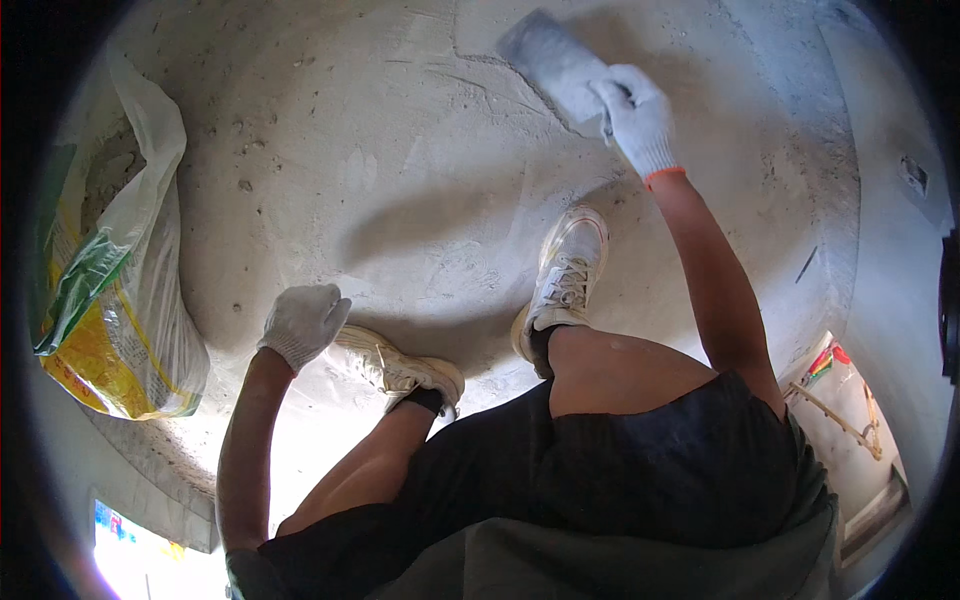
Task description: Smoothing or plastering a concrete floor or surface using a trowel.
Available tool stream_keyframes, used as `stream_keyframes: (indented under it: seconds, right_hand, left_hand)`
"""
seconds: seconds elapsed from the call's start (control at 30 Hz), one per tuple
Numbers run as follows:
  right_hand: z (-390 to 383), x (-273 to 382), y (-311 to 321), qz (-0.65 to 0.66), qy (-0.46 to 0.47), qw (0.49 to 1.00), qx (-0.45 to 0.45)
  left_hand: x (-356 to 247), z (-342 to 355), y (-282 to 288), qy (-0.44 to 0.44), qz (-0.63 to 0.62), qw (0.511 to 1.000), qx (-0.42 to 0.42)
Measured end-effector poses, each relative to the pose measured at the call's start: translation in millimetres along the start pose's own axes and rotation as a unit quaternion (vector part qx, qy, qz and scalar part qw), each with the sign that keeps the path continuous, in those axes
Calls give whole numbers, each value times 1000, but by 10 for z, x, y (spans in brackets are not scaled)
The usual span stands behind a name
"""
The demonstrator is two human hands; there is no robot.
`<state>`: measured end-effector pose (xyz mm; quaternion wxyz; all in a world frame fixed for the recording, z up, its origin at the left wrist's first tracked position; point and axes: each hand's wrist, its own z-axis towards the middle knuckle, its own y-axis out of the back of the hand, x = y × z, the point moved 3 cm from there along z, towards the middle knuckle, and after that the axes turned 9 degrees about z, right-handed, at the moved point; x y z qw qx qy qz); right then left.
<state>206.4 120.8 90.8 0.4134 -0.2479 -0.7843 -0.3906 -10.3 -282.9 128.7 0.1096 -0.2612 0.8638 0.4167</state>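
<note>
My right hand (637, 115), in a white knit glove with an orange cuff, grips a flat plastering trowel (550, 62) at the upper middle. Its wide, grey-smeared blade lies on or just over the rough grey floor (330, 130), pointing up and left. Beside the blade, ridges and a ragged edge mark the grey surface. My left hand (305, 325), gloved in white too, is closed in a loose fist near my left shoe (385, 362). Nothing sticks out of it. The curled fingertips are partly hidden.
At the left stands an opened plastic bag (130, 330), white, green and yellow, with grey, grainy material (115, 170) inside. My right shoe (572, 262) is planted below the trowel. A pale wall (890, 200) curves along the right. Small crumbs dot the floor. A wooden stick (840, 422) lies at lower right.
</note>
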Motion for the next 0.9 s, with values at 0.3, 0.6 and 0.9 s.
stream_keyframes:
  seconds: [0.3, 0.6, 0.9]
  right_hand:
    - [66, 123, -318, -280, 180, 906, 262]
    - [937, 897, -562, -227, 346, 896, 160]
    - [728, 689, -708, -240, 227, 909, 255]
  left_hand:
    - [-1, 16, -60, -17, 8, 1000, 7]
    - [19, 3, -35, -1, -3, 1000, 0]
    - [34, -109, -89, 13, -12, 1000, 14]
